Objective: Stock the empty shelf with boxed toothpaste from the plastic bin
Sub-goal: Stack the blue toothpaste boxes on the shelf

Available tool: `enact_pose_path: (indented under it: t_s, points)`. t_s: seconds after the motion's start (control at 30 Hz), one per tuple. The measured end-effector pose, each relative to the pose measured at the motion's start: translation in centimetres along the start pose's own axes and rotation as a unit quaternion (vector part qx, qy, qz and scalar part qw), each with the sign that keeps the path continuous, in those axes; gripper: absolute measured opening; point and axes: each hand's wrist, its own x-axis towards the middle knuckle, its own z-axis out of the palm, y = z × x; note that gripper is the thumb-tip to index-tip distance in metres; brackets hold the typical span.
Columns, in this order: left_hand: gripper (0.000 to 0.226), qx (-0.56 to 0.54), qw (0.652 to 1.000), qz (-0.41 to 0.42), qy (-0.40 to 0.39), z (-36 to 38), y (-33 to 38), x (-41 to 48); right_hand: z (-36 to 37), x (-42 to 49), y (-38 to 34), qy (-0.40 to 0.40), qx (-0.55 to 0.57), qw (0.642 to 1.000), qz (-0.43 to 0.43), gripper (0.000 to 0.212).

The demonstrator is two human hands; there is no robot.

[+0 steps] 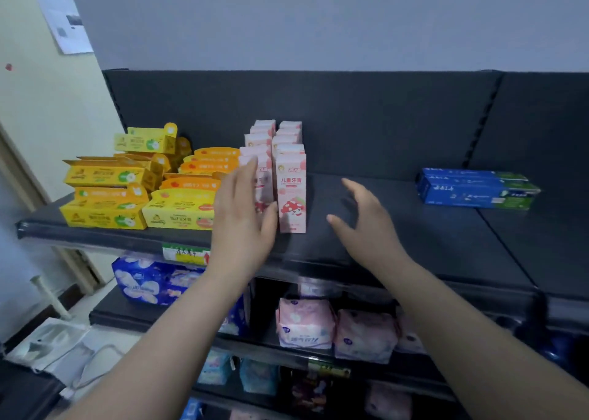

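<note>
On the top shelf (398, 238), a dark ledge with a dark back panel, the pink toothpaste boxes (291, 190) stand upright in two rows that run from the front edge toward the back, the rows side by side and touching. The left hand (242, 215) is raised in front of the left row with its fingers straight and close together, pointing up and back, and its thumb lies beside the lower part of the front box in the right row; it covers most of the left row's front box, and whether the palm actually presses on that box cannot be told. It grasps nothing. The right hand (366, 222) hovers over the bare shelf just to the right of the pink rows, apart from them, its fingers spread and loosely bent, its palm turned toward the boxes, and it too holds nothing. Left of the left hand, yellow boxes (102, 215) and orange boxes (194, 182) lie flat in uneven stacks. Well to the right of the right hand, blue boxes (471, 190) lie lengthwise in a low stack near the back panel. Below the front edge hangs a price tag (186, 254), and the lower shelves hold soft packs (306, 324) in pink and blue wrapping.
</note>
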Motion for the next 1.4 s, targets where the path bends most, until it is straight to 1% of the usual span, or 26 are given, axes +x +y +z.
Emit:
enact_pose_path:
  t_s: [0.07, 0.17, 0.3, 0.37, 0.47, 0.63, 0.8, 1.0, 1.13, 1.23, 1.4]
  points:
    - [0.06, -0.032, 0.998, 0.061, -0.003, 0.8, 2.1, -0.6, -1.7, -1.9, 0.4, 0.035, -0.069, 0.997, -0.02, 0.066]
    - [0.06, -0.08, 0.987, 0.124, -0.063, 2.8, 5.1, -2.0, -4.5, -5.4, 0.9, 0.066, -0.174, 0.983, -0.009, 0.067]
    - [0.063, -0.09, 0.971, 0.166, -0.15, 5.6, 8.8, -5.2, -8.2, -11.0, 2.4, 0.098, -0.281, 0.954, 0.034, 0.067]
    - [0.065, -0.101, 0.96, 0.177, -0.19, 6.8, 10.8, -7.3, -9.9, -14.3, 3.4, 0.105, -0.326, 0.937, 0.072, 0.069]
    - [0.066, -0.117, 0.946, 0.186, -0.239, 7.9, 13.8, -10.2, -12.4, -19.4, 4.2, 0.114, -0.365, 0.917, 0.111, 0.068]
    - [0.066, -0.175, 0.901, 0.253, -0.306, 8.6, 21.2, -16.1, -17.6, -30.5, 4.8, 0.158, -0.388, 0.882, 0.215, 0.068]
    - [0.067, -0.25, 0.855, 0.301, -0.34, 7.2, 30.1, -22.7, -22.4, -41.6, 4.3, 0.191, -0.403, 0.846, 0.293, 0.07]
    - [0.066, -0.323, 0.793, 0.344, -0.385, 2.8, 40.6, -32.3, -27.6, -55.8, 1.9, 0.219, -0.41, 0.801, 0.377, 0.069]
    - [0.064, -0.358, 0.747, 0.369, -0.422, -0.3, 47.3, -39.0, -30.4, -65.1, 0.2, 0.26, -0.413, 0.767, 0.418, 0.07]
    - [0.066, -0.376, 0.713, 0.381, -0.453, -3.0, 51.6, -43.9, -31.5, -71.6, -1.2, 0.279, -0.418, 0.739, 0.449, 0.07]
    - [0.068, -0.397, 0.663, 0.414, -0.482, -7.3, 56.9, -50.6, -32.4, -81.2, -3.6, 0.292, -0.405, 0.699, 0.511, 0.069]
